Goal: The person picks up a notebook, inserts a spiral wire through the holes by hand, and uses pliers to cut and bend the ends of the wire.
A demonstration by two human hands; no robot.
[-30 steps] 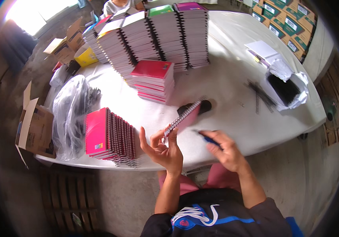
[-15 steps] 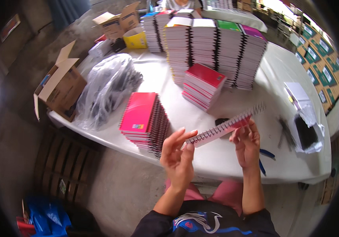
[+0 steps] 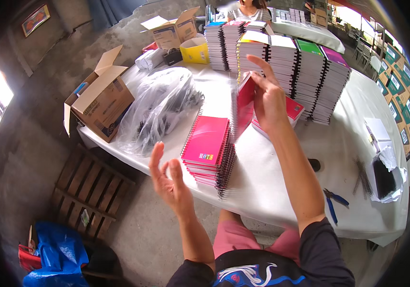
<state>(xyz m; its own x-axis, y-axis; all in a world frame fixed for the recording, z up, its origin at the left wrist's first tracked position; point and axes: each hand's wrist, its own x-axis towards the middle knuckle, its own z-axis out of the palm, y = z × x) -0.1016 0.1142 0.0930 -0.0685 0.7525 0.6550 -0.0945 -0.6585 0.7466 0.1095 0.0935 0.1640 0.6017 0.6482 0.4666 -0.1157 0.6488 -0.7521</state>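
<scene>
The right hand (image 3: pixel 268 103) is raised over the surface (image 3: pixel 281 191), its grip clamped on a pink spiral notebook (image 3: pixel 244 106) held upright and edge-on, thumb on the near cover and fingers (image 3: pixel 262 67) reaching over the top. The notebook hangs just above and behind a low stack of pink spiral notebooks (image 3: pixel 209 153) lying near the front edge of the white-covered surface, apart from it. The left hand (image 3: pixel 169 179) floats in the air in front of the surface's edge, palm turned up, fingers spread apart and holding nothing. Behind the right hand lies a shorter pile of pink notebooks (image 3: pixel 293 111), and beyond it stand tall stacks of spiral notebooks (image 3: pixel 305 76) with white, green and purple covers. To the left, a crumpled clear plastic bag (image 3: pixel 159 107) rests on the surface, beside an open cardboard box (image 3: pixel 100 103) at the corner. Blue-handled pliers (image 3: pixel 333 201) lie near the front edge to the right. A wooden pallet (image 3: pixel 87 189) sits on the floor below.
</scene>
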